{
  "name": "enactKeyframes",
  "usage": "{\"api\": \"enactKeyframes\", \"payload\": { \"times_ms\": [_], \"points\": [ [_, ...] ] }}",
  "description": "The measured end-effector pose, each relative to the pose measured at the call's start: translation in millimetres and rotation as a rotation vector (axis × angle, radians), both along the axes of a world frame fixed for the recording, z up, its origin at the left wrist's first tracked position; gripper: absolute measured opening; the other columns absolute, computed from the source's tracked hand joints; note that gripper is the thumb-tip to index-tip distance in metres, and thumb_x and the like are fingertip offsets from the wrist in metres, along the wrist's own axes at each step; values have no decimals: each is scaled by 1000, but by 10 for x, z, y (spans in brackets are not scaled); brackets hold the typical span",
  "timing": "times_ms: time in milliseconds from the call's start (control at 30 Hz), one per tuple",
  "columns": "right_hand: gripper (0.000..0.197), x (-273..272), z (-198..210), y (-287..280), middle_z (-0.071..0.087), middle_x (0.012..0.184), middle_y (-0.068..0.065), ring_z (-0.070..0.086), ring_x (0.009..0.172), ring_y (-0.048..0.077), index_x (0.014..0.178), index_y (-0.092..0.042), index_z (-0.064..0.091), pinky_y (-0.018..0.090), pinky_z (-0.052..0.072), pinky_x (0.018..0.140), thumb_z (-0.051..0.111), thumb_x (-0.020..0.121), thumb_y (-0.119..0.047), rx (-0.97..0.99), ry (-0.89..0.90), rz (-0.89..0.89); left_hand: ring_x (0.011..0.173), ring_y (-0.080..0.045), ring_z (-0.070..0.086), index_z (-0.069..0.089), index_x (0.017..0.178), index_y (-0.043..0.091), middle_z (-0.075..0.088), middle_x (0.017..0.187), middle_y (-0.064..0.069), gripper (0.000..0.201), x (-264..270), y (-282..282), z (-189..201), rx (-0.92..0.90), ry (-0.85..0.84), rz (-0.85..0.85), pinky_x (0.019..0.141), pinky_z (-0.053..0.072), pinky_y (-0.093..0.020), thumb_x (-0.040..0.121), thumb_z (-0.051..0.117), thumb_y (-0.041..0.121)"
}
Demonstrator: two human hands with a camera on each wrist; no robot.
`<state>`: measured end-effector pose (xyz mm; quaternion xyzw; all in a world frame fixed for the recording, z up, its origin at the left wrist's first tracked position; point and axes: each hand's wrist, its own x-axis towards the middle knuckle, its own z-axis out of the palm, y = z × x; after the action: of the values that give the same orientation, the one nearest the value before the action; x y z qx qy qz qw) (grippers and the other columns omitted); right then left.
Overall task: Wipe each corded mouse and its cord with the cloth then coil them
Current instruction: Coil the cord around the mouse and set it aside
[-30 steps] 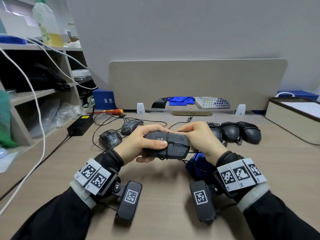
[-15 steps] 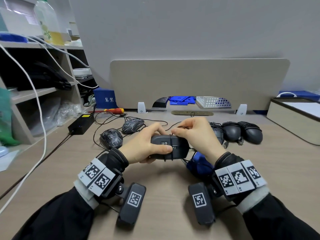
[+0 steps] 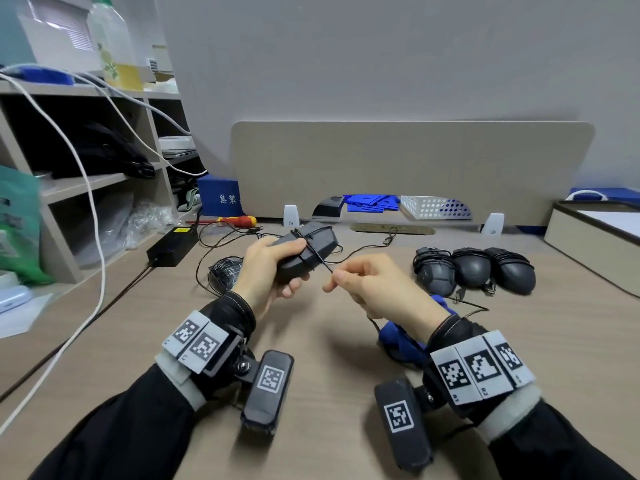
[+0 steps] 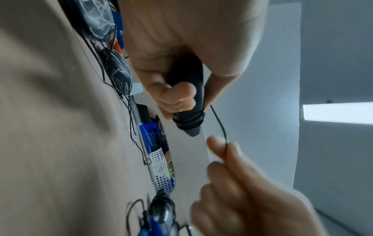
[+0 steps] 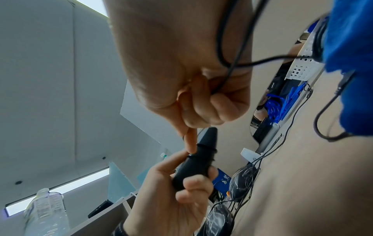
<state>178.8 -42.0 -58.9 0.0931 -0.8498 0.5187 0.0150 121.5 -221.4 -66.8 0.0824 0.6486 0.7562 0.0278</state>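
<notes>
Over the desk (image 3: 329, 341), left hand (image 3: 266, 271) grips a mouse (image 3: 308, 252); right hand (image 3: 374, 289) pinches its cord (image 3: 320, 263).

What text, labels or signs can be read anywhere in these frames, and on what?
"集装", white characters on the blue box by the shelf; any further characters are cut off.
Yellow label on the black power adapter: too small to read.
Printing on the green bag: blurred.
Bottle label: blurred.
Wristband squares: coded patterns, not words.

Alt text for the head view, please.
Above a desk, the left hand grips a black mouse while the right hand pinches its cord, already partly wound around it. Three wrapped mice sit to the right.
</notes>
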Motion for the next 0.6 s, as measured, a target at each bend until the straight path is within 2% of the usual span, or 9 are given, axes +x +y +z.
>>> {"api": "enactKeyframes", "payload": {
  "times_ms": [100,233,333,433,500,600],
  "points": [
    [30,28,-8,19,32,51,-6,23,41,8,93,-6,72,20,20,42,48,105,-19,-52,-186,35,41,-17,45,53,107,2,56,72,-21,21,68,7,31,85,40,-86,33,27,-17,94,58,17],
    [26,36,-1,70,29,51,-6,20,43,10,91,-11,73,22,15,44,51,103,-20,-55,-254,60,37,-18,39,54,102,3,54,71,-25,27,134,62,40,60,121,-238,34,25,-16,86,61,24],
    [22,13,13,159,29,47,-8,19,44,12,79,-13,73,22,15,44,60,96,-15,-65,-230,-33,32,-16,35,51,107,-7,53,67,-25,44,179,37,65,21,168,-342,33,20,-14,79,66,23],
    [34,-32,-8,215,32,43,-9,20,48,13,60,-15,62,23,17,46,62,94,-10,-50,-154,-131,30,-18,38,57,94,-2,52,62,-20,35,252,36,99,-81,208,-432,32,24,-12,69,70,19],
    [32,-53,-16,230,41,43,-8,29,45,11,61,-15,61,22,22,44,67,92,-13,-24,-97,-188,39,-21,44,60,92,0,53,66,-19,37,285,59,94,-207,244,-502,31,29,-15,66,74,22],
    [26,-65,4,261,52,48,-8,41,45,4,71,-7,69,18,32,44,78,86,-26,-21,-24,-226,49,-28,47,59,93,-1,56,69,-25,43,288,64,89,-381,238,-555,33,32,-18,67,77,28]
  ]
}}
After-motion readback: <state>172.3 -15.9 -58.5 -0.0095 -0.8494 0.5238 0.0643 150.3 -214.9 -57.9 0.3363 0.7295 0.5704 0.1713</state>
